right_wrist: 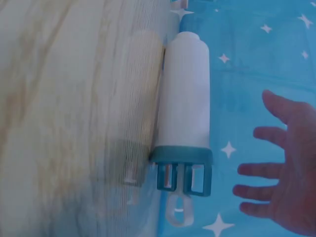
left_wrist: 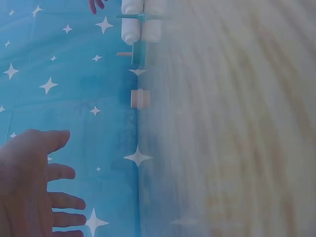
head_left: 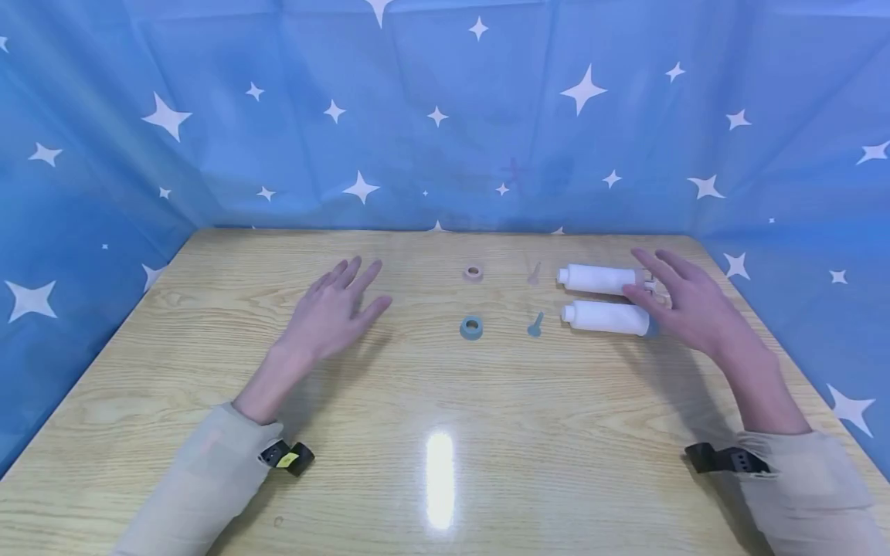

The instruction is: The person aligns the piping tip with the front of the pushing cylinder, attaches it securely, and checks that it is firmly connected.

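My left hand (head_left: 334, 313) hovers over the left half of the table, fingers spread, holding nothing. With its fingers loosely extended, my right hand (head_left: 684, 301) is over the right ends of two white cylinders lying side by side. The front cylinder (head_left: 605, 316) has a teal collar (right_wrist: 181, 154) with a white pull loop at its end. The rear cylinder (head_left: 594, 279) has a pinkish end, partly hidden by my fingers. Left of them lie a teal funnel-like piece (head_left: 534, 330) and a similar pale pink piece (head_left: 533, 278). Further left are a teal ring (head_left: 471, 335) and a pink ring (head_left: 473, 279).
All of this is on a light wood-grain table (head_left: 348, 479). A blue curtain (head_left: 431, 147) with white stars stands behind the table and along both sides. A camera (head_left: 288, 458) is strapped at the left wrist, another (head_left: 723, 459) at the right.
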Demonstrator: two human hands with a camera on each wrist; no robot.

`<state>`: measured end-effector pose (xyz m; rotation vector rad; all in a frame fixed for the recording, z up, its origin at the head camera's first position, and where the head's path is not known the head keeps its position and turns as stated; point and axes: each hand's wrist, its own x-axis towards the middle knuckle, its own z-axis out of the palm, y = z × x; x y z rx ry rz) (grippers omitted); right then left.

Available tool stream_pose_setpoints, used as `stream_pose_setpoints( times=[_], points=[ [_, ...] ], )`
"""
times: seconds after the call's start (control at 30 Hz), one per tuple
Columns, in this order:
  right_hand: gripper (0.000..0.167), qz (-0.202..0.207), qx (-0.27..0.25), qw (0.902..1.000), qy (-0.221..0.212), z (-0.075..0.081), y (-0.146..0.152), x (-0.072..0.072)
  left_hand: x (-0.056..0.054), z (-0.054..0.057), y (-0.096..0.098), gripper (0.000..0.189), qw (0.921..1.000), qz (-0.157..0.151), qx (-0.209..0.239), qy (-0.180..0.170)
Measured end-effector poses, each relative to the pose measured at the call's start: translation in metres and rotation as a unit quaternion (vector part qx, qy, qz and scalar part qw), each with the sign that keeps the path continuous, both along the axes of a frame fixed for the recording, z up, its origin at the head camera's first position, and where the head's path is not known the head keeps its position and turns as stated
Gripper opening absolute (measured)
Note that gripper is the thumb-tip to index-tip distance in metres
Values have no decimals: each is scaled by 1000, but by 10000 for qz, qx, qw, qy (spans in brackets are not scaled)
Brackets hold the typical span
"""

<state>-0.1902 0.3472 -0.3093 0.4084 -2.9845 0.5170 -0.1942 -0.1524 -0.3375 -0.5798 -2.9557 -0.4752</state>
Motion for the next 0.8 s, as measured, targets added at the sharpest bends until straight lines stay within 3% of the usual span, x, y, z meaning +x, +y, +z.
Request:
stream_pose_setpoints(
  times=[0.23,0.8],
  points=[
    [70,117,-49,9999,99,1,-8,2,1,-1,5,70,9999,-108,98,71],
    [66,334,-76,9993,170,-4,-23,4,4,-3,21,71,9991,-305,280,-123]
  ],
)
